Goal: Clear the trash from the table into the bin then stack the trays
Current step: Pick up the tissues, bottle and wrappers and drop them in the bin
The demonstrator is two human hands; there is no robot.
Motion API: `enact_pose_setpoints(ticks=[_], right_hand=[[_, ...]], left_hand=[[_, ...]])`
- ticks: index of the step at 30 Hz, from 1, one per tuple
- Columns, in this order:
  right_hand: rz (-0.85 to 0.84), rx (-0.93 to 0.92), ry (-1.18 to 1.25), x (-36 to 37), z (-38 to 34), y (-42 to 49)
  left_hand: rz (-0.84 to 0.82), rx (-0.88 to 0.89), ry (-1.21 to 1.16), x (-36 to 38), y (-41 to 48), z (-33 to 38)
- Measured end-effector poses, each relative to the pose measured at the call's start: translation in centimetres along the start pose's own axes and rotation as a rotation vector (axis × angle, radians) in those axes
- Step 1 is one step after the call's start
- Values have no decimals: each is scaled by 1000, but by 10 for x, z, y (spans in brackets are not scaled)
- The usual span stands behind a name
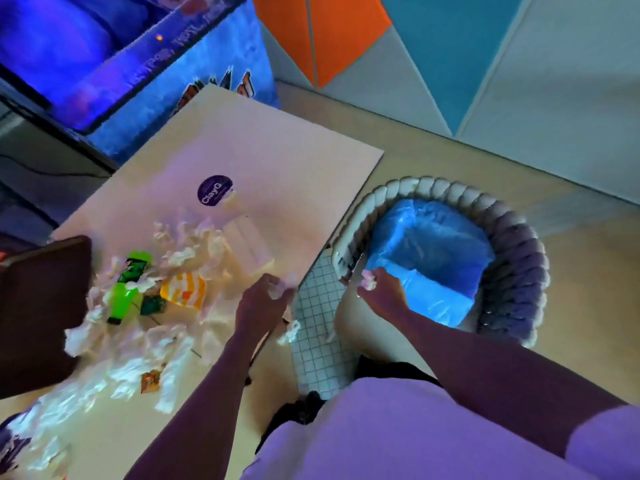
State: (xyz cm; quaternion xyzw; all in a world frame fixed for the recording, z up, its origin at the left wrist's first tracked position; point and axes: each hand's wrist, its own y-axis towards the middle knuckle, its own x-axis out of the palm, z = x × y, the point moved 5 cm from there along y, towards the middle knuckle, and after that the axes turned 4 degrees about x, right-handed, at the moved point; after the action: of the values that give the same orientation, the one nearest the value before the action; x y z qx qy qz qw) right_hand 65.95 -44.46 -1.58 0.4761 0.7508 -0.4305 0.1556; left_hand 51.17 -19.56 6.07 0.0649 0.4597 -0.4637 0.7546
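Crumpled white tissues [180, 251] litter the pale table [277, 157], mixed with a green bottle [130, 282], an orange-and-white wrapper [185, 289] and a small orange packet [150, 381]. My left hand [261, 299] grips a wad of tissue at the table's right edge. My right hand [382, 289] holds another crumpled tissue [369, 280] beside the left rim of the bin [512, 244], which is lined with a blue bag [433, 251]. A dark brown tray [38, 317] sits at the table's left edge. One tissue [289, 332] hangs off the table edge.
A round purple sticker [214, 190] is on the table. A white flat box [247, 245] lies near the tissues. A glowing blue arcade cabinet [121, 64] stands behind the table. White grid-patterned fabric [318, 334] hangs between table and bin.
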Motion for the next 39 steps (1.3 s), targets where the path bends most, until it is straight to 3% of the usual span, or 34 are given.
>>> enact_pose_setpoints(ticks=[10, 16, 29, 39], right_hand=[[161, 381, 179, -99, 110, 51], [245, 507, 265, -133, 143, 82], [336, 445, 321, -147, 179, 126], [317, 494, 380, -149, 195, 125]], left_hand=[[-354, 106, 110, 103, 66, 135], [-452, 103, 125, 158, 101, 180], [-453, 98, 121, 261, 166, 225], [-526, -50, 18, 290, 189, 238]])
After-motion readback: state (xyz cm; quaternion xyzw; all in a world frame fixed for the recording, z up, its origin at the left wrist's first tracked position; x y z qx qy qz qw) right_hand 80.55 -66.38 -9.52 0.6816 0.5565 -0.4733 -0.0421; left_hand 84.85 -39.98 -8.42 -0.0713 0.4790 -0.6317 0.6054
